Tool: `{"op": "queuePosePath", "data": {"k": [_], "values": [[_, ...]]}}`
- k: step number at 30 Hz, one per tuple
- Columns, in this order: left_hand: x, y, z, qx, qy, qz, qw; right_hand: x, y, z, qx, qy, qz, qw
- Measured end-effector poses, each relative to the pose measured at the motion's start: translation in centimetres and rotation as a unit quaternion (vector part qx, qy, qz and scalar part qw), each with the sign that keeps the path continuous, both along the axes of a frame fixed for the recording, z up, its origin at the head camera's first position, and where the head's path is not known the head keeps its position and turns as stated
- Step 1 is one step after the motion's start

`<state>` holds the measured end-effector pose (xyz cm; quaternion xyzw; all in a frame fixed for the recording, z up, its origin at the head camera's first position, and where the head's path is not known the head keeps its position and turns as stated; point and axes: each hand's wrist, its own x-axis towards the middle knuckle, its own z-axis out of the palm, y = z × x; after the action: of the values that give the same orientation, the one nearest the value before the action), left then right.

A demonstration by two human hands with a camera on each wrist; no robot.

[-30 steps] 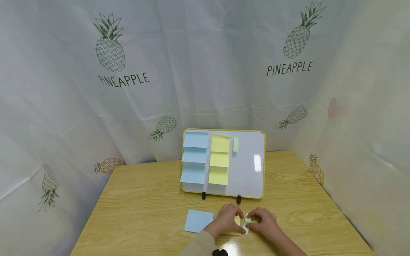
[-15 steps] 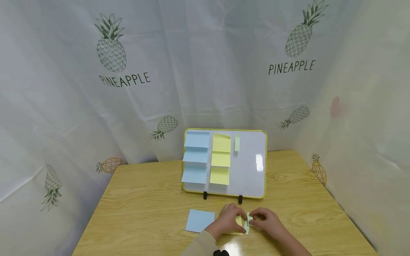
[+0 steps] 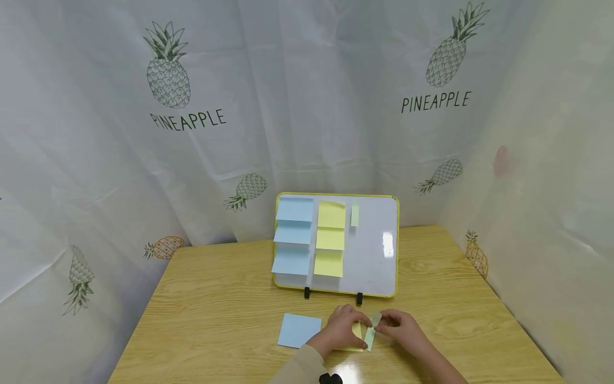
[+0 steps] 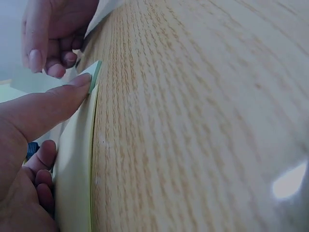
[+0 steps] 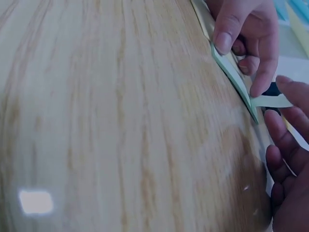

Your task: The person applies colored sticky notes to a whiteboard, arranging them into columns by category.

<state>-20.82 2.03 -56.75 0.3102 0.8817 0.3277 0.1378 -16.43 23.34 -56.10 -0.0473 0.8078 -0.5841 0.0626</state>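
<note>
A narrow green sticky note pad (image 3: 369, 340) lies on the table beside a yellow sticky note pad (image 3: 356, 332), which is partly under my left hand (image 3: 339, 326). That hand holds the green pad down, with the thumb (image 5: 223, 42) on its near end and the index finger (image 5: 263, 77) farther along. My right hand (image 3: 404, 332) pinches the free end of the top green sheet (image 5: 271, 101), which bends up from the pad toward the right. In the left wrist view the yellow pad (image 4: 77, 164) extends beneath the left hand.
Behind the hands a yellow-framed whiteboard (image 3: 371, 261) stands on black feet (image 3: 360, 298). It bears columns of blue notes (image 3: 293, 232) and yellow notes (image 3: 330, 239), plus one green note (image 3: 355, 215). A blue sticky note pad (image 3: 299, 330) lies left of the hands. A pineapple-print curtain (image 3: 307, 106) surrounds the table.
The right hand's fingers have peeled the top green sheet up from the far end of the pad and shifted slightly rightward. The left hand stays in place on the pad.
</note>
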Motion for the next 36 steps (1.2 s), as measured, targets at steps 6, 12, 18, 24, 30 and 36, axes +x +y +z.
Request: {"op": "queuePosePath", "data": {"k": [6, 12, 18, 24, 30, 36], "values": [[-0.1, -0.1, 0.2, -0.006, -0.005, -0.003, 1.0, -0.5, -0.5, 0.8, 0.021, 0.006, -0.028, 0.9994], [-0.1, -0.1, 0.3, -0.004, -0.005, -0.005, 1.0, -1.6, -0.7, 1.0, 0.054, 0.018, -0.048, 0.9972], [0.0, 0.0, 0.5, -0.003, 0.002, -0.005, 1.0, -2.2, -0.8, 1.1, 0.062, 0.025, -0.056, 0.9962], [0.0, 0.0, 0.4, -0.002, -0.006, 0.0, 1.0, -2.6, -0.9, 1.3, 0.066, 0.029, -0.064, 0.9953], [0.0, -0.1, 0.4, 0.003, -0.007, -0.003, 1.0, -2.8, -1.1, 1.6, 0.063, 0.043, -0.086, 0.9934], [0.1, -0.1, 0.8, -0.002, -0.001, -0.005, 1.0, -3.4, -1.1, 1.7, 0.06, 0.043, -0.107, 0.9916]]}}
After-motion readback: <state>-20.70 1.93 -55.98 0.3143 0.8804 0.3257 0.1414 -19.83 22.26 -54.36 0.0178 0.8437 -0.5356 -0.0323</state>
